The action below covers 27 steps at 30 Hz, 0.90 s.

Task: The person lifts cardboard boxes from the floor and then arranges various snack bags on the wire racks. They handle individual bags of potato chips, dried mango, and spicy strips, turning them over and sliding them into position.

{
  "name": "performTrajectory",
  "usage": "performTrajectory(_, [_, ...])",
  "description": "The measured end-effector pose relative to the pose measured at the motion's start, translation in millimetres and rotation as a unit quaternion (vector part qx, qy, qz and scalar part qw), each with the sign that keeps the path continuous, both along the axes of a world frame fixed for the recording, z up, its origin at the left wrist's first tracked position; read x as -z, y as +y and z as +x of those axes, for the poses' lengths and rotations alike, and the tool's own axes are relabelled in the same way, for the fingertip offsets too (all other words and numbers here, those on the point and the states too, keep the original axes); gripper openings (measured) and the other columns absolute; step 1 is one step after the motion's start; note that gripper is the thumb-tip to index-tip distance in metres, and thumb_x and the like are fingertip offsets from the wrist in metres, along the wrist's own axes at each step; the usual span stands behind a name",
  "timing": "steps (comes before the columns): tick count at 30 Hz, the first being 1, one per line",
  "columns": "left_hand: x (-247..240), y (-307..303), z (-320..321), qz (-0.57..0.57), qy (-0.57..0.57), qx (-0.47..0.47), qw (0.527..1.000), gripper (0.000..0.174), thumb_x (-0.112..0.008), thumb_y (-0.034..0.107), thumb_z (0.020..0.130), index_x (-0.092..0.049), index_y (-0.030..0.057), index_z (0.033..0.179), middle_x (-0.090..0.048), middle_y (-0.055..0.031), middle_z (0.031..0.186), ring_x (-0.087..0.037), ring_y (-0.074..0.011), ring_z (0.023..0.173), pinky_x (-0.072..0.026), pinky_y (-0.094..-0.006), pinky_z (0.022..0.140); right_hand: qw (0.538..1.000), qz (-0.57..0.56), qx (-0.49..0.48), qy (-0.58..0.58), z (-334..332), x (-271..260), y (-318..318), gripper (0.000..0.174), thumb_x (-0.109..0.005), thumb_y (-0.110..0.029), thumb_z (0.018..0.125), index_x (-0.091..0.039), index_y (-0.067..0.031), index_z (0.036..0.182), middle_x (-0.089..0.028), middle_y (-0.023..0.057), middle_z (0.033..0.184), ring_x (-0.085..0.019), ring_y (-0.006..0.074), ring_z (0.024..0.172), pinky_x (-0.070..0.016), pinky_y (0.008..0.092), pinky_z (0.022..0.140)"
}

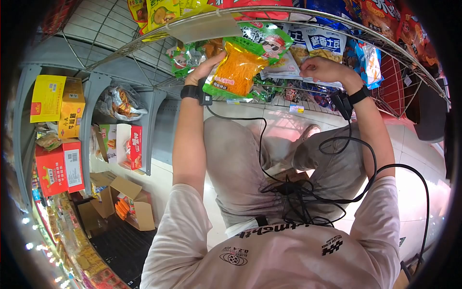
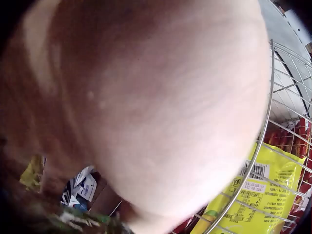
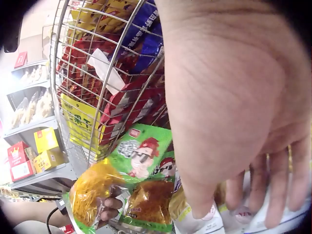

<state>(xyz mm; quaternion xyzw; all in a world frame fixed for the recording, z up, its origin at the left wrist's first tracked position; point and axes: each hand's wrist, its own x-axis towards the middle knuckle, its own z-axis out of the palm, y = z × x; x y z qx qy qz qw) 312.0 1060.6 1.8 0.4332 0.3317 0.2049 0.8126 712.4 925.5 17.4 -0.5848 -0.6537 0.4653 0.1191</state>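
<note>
My left hand (image 1: 206,71) grips the left edge of a green snack bag (image 1: 241,68) with a clear window over orange shredded food. In the right wrist view, that bag (image 3: 92,195) is tilted, and fingertips show at its lower side. My right hand (image 1: 329,71) is over white potato-snack bags (image 1: 325,44), holding nothing visible. Seen from the right wrist, its fingers (image 3: 278,190) hang loosely, with the tips right at the white bags (image 3: 239,214). Another green bag with brown shredded food (image 3: 148,200) lies between the two hands. The left palm (image 2: 170,107) fills most of the left wrist view.
A curved wire rack rim (image 1: 192,18) runs above both hands, with yellow bags (image 1: 163,13) behind it. Grey shelves (image 1: 91,103) with boxes stand at left. An open carton (image 1: 137,204) is on the lower left. Black cables (image 1: 288,188) hang across the person's lap.
</note>
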Motion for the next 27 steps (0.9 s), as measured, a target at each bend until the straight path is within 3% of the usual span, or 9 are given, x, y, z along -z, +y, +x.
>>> performTrajectory(2, [0.3, 6.5, 11.1, 0.136, 0.051, -0.011, 0.989, 0.057, -0.062, 0.041, 0.101, -0.052, 0.0049, 0.144, -0.061, -0.0119, 0.139, -0.062, -0.0281, 0.124, -0.0523, -0.043, 0.103, 1.0, 0.001, -0.004, -0.005, -0.8, -3.4, -0.9, 0.046, -0.068, -0.043, 0.093, -0.068, -0.0015, 0.114, -0.068, 0.0073, 0.097, -0.064, 0.0157, 0.073, -0.0531, 0.0314, 0.069])
performTrajectory(13, [-38.8, -17.8, 28.1, 0.077, -0.037, -0.157, 0.984, 0.063, -0.056, 0.047, 0.102, -0.043, 0.0079, 0.149, -0.052, -0.0074, 0.149, -0.049, -0.0293, 0.137, -0.0446, -0.0496, 0.111, 1.0, 0.001, -0.002, 0.007, -1.3, 1.5, 0.9, 0.04, -0.068, -0.039, 0.094, -0.068, -0.0018, 0.108, -0.066, 0.0058, 0.089, -0.063, 0.0144, 0.07, -0.0506, 0.0319, 0.065])
performTrajectory(15, [-46.9, -23.7, 28.7, -0.048, -0.073, -0.194, 0.977, 0.064, -0.057, 0.049, 0.101, -0.043, 0.0097, 0.15, -0.053, -0.0081, 0.148, -0.049, -0.0308, 0.137, -0.0444, -0.0532, 0.11, 1.0, 0.006, -0.01, 0.001, -1.5, 0.2, 0.6, 0.038, -0.069, -0.038, 0.095, -0.068, -0.0016, 0.106, -0.065, 0.0054, 0.086, -0.063, 0.0146, 0.069, -0.0501, 0.0321, 0.064])
performTrajectory(19, [-20.4, -6.2, 21.7, 0.084, 0.046, -0.143, 0.985, 0.071, -0.068, 0.046, 0.095, -0.042, 0.0133, 0.152, -0.048, -0.0104, 0.149, -0.05, -0.0304, 0.137, -0.0441, -0.0613, 0.108, 0.999, 0.009, -0.019, 0.027, 1.3, 4.9, 2.5, 0.035, -0.07, -0.034, 0.094, -0.067, -0.0012, 0.104, -0.065, 0.005, 0.087, -0.062, 0.0145, 0.07, -0.0503, 0.0318, 0.064])
performTrajectory(21, [-27.8, -10.6, 25.8, 0.115, 0.114, -0.128, 0.978, 0.089, -0.076, 0.042, 0.09, -0.031, 0.008, 0.158, -0.044, -0.0145, 0.152, -0.05, -0.0243, 0.136, -0.0517, -0.0443, 0.101, 0.999, -0.001, -0.007, 0.032, 1.7, 7.6, 2.5, 0.035, -0.07, -0.035, 0.095, -0.067, -0.0013, 0.105, -0.065, 0.0054, 0.089, -0.063, 0.0145, 0.072, -0.0511, 0.0315, 0.065])
performTrajectory(23, [-7.0, 2.0, 22.1, 0.209, 0.149, -0.109, 0.96, 0.109, -0.078, 0.046, 0.085, -0.013, 0.0027, 0.162, -0.039, -0.02, 0.156, -0.042, -0.0309, 0.142, -0.0449, -0.0416, 0.108, 1.0, 0.001, -0.007, 0.002, -1.0, 1.6, 1.6, 0.037, -0.07, -0.036, 0.094, -0.066, -0.0017, 0.107, -0.065, 0.0059, 0.09, -0.063, 0.0151, 0.073, -0.0515, 0.0316, 0.067])
performTrajectory(25, [-2.0, 7.0, 24.9, 0.24, 0.178, -0.099, 0.949, 0.104, -0.078, 0.048, 0.084, -0.024, 0.0005, 0.16, -0.043, -0.0215, 0.154, -0.041, -0.0317, 0.143, -0.0359, -0.0358, 0.115, 1.0, 0.004, -0.003, 0.006, -2.0, -0.4, -0.3, 0.037, -0.07, -0.036, 0.094, -0.067, -0.0019, 0.108, -0.065, 0.0062, 0.089, -0.063, 0.0151, 0.072, -0.0513, 0.0318, 0.066])
performTrajectory(26, [-5.0, -1.2, 27.7, 0.274, 0.203, -0.15, 0.928, 0.088, -0.077, 0.049, 0.084, -0.045, 0.0002, 0.15, -0.05, -0.0221, 0.148, -0.044, -0.0307, 0.141, -0.0356, -0.0349, 0.114, 1.0, -0.004, 0.005, 0.002, -3.6, -4.4, -1.9, 0.038, -0.071, -0.036, 0.093, -0.068, -0.0017, 0.108, -0.067, 0.0072, 0.091, -0.064, 0.0164, 0.075, -0.0516, 0.0325, 0.069])
performTrajectory(27, [-6.3, 2.3, 26.5, 0.279, 0.201, -0.152, 0.927, 0.088, -0.077, 0.049, 0.084, -0.045, 0.0002, 0.15, -0.05, -0.0221, 0.148, -0.044, -0.0307, 0.141, -0.0356, -0.0349, 0.114, 1.0, 0.025, -0.004, -0.008, -3.8, -4.4, -2.3, 0.038, -0.071, -0.036, 0.092, -0.069, -0.0014, 0.108, -0.07, 0.0085, 0.093, -0.065, 0.0185, 0.081, -0.052, 0.0333, 0.074])
